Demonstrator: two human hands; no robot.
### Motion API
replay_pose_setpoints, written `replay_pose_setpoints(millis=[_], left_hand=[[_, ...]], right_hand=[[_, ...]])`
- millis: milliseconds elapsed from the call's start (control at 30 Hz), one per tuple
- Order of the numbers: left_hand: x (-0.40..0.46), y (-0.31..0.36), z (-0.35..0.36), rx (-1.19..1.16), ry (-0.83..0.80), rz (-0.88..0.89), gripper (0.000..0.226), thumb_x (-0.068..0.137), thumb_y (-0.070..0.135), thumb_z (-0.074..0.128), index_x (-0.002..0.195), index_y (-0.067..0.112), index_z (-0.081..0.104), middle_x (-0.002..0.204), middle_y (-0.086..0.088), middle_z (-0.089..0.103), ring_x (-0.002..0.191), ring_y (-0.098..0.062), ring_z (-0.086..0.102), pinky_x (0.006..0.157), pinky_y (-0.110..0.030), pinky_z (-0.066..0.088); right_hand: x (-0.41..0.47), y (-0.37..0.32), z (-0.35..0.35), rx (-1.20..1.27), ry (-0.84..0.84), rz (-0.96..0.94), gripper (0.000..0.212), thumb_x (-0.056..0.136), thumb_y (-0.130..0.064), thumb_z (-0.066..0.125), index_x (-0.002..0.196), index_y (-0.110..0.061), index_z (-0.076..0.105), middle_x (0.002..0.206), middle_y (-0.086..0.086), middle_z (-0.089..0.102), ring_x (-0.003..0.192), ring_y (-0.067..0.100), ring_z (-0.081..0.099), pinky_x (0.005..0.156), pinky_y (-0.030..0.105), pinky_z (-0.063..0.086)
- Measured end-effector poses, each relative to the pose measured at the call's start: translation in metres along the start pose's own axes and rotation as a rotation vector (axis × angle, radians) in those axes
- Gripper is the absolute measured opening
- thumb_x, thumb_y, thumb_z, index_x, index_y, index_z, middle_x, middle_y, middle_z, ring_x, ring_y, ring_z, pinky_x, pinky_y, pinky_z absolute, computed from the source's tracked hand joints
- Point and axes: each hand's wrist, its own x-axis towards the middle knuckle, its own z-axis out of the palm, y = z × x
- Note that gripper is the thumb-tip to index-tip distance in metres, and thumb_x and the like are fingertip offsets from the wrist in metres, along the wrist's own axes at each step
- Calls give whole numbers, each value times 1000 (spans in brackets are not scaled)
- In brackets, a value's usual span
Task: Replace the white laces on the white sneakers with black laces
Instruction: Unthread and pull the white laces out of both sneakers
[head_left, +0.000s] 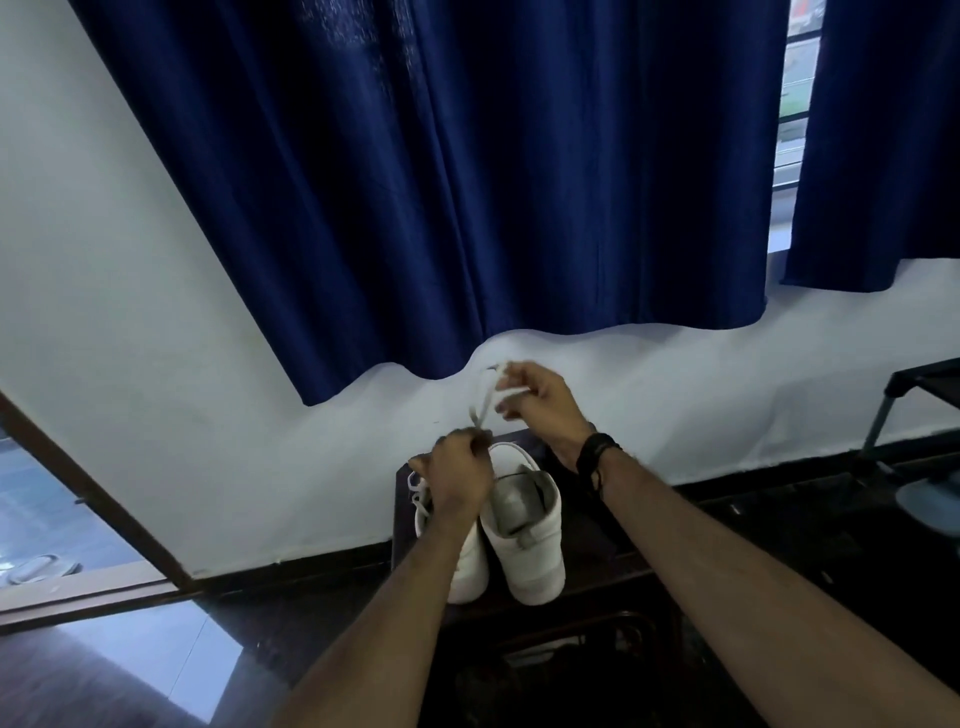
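Scene: A person stands over a pair of white sneakers set on a small dark table against a pale wall, both forearms reaching forward into view.

Right sneaker: Upright, heel toward the camera, its grey lining open to view — no lace can be made out on the part that shows.

Left sneaker: Just beside the first, touching or nearly so, largely hidden behind the left forearm; loops of white lace show at its far left edge.

Left hand: Fingers curled, pinching the lower end of a loose white lace directly above the shoes.

Right hand: Raised higher and slightly farther out, fingers curled round the upper part of the same lace, which runs taut and blurred between the two hands. A dark band circles the wrist.

Backdrop: A navy curtain hangs over the wall above the hands — daylight shows through a gap at the right, where a second curtain panel hangs.

Surroundings: Dark glossy floor; a wooden door frame at the left; a dark metal rack at the right edge.
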Motion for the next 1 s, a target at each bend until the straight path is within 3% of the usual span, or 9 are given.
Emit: replay_pose_setpoints(millis=[100,167,267,433,533,700,833,933,1000], left_hand=[[8,17,-17,-206,116,13,23,90,11,53,90,24,73,92,10,73,89,-13,63,97,-43,40],[14,27,-23,-323,164,101,31,89,3,54,88,28,72,91,16,72,88,-7,65,97,-45,44],[16,36,-28,-430,235,172,28,91,3,55,96,22,75,97,9,74,92,-7,67,94,-42,51],[7,20,-23,-319,228,29,26,91,7,55,102,20,75,100,4,75,93,-16,68,91,-36,52],[0,8,-20,-274,71,-55,22,93,12,54,100,14,74,94,-5,74,90,-25,67,81,-35,52],[1,23,-21,-240,-201,-86,19,90,20,57,89,10,73,87,-12,72,86,-27,63,71,-28,44],[14,28,-26,-288,-158,-88,24,87,5,54,87,12,77,91,-8,75,91,-24,69,85,-28,53],[22,31,-36,-326,-67,-35,25,91,0,51,89,5,76,83,-5,72,72,-13,65,69,-10,49],[25,37,-42,-429,-35,3,27,94,-1,50,81,6,72,72,-2,66,60,-3,59,58,-6,43]], right_hand=[[-4,49,-6,-505,-124,54,42,79,2,64,118,-13,68,105,0,70,85,11,64,77,10,45],[-7,71,0,-570,-240,63,37,81,-18,73,117,-22,69,106,-6,69,77,2,60,76,8,42],[-8,77,14,-623,-222,-45,9,85,-34,64,87,-37,72,83,-14,70,76,1,62,74,20,45],[2,52,22,-228,108,-15,32,89,0,52,71,-21,68,69,1,67,61,13,60,63,30,48],[11,21,16,-162,193,-86,31,83,15,49,75,-7,68,66,3,66,52,3,58,54,20,49],[23,-30,10,-307,148,-197,18,88,1,60,86,-11,74,81,6,74,72,16,69,69,28,57],[19,-44,12,-30,29,-267,16,95,-6,57,94,-9,72,86,9,71,76,21,68,73,31,59],[18,-20,12,35,64,-77,24,92,3,53,108,-4,68,102,9,68,82,19,65,78,36,55],[15,13,7,-276,44,82,32,85,3,54,114,-6,66,111,6,66,90,18,61,87,35,52]])
